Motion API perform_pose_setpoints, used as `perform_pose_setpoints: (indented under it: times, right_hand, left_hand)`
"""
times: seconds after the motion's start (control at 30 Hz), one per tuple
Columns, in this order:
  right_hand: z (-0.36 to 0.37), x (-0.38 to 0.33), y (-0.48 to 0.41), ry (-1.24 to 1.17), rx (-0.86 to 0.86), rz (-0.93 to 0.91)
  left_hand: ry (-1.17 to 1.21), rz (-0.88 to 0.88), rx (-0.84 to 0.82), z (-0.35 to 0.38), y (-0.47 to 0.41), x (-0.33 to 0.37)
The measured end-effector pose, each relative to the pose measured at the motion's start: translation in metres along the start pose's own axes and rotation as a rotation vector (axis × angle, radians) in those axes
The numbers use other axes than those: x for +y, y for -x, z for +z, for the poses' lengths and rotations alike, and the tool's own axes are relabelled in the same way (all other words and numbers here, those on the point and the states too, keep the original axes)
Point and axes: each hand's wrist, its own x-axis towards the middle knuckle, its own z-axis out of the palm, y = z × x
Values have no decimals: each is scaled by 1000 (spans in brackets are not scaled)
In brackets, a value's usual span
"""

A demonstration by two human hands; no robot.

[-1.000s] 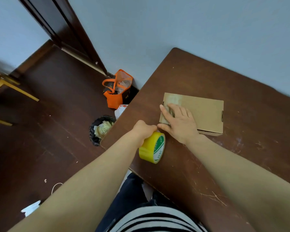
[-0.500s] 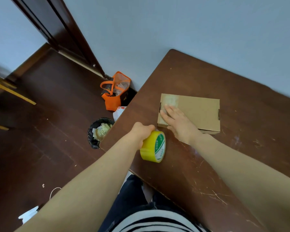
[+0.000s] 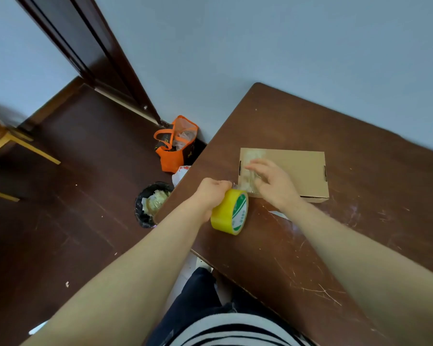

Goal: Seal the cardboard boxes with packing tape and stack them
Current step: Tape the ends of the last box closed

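Head view: the left hand (image 3: 214, 193) is clenched around a yellow tape roll (image 3: 231, 212), holding it on edge near the table's left edge, just beside the near-left corner of the cardboard box (image 3: 300, 171). The right hand (image 3: 275, 186) is over the box's left end with its fingers loosely spread and holding nothing; motion blur hides whether they touch the surface. A glossy strip of clear tape (image 3: 251, 156) covers that left end. The flat, closed box lies alone on the scratched brown table (image 3: 310, 245). On the dark floor to the left stand a black-lined waste bin (image 3: 139, 213) and an orange bag (image 3: 170, 161), by a dark door frame (image 3: 98, 58).
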Motion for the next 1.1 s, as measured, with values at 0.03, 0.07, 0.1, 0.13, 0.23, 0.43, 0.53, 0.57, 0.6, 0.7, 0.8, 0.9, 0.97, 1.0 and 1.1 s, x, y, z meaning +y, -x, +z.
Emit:
perform_pose_setpoints:
  times: [0.03,0.07,0.1,0.13,0.23,0.43,0.53,0.57,0.6,0.7,0.8,0.9,0.97,1.0,1.1]
  right_hand:
    - [-2,-9,4,-116,112,99]
    - [-2,-16,9,-219,150,202]
    - [-2,-21,13,-308,127,280]
    - [-3,-25,19,-379,73,323]
    - [-14,-33,33,-513,32,320]
    - [-46,-39,44,-141,187,276]
    - [-63,-46,52,163,241,300]
    - [-66,-48,54,236,254,309]
    - [-69,-49,55,275,273,315]
    - [-73,-49,60,210,386,322]
    - [-77,-49,67,127,434,326]
    - [-86,-52,72,32,481,313]
    - [-94,-54,72,-4,528,301]
    - [-96,-55,71,-19,554,301]
    - [-101,-59,71,-77,598,318]
  left_hand:
    - [5,47,-14,1,3,2]
    - [5,96,-30,1,6,5]
    - [-7,146,-44,2,10,8]
    - [-36,202,-55,3,13,11]
    - [-156,341,-85,9,19,17]
    - [-91,406,-223,26,35,32]
    - [-110,462,-310,36,41,43]
    - [-137,489,-317,40,42,46]
    - [-161,521,-317,44,43,49]
    - [-214,594,-333,52,43,57]
    - [-228,574,-396,55,41,63]
    - [-257,618,-417,59,40,67]
    - [-191,611,-408,61,43,72]
    - [-148,601,-406,62,45,75]
    - [-174,683,-375,64,47,86]
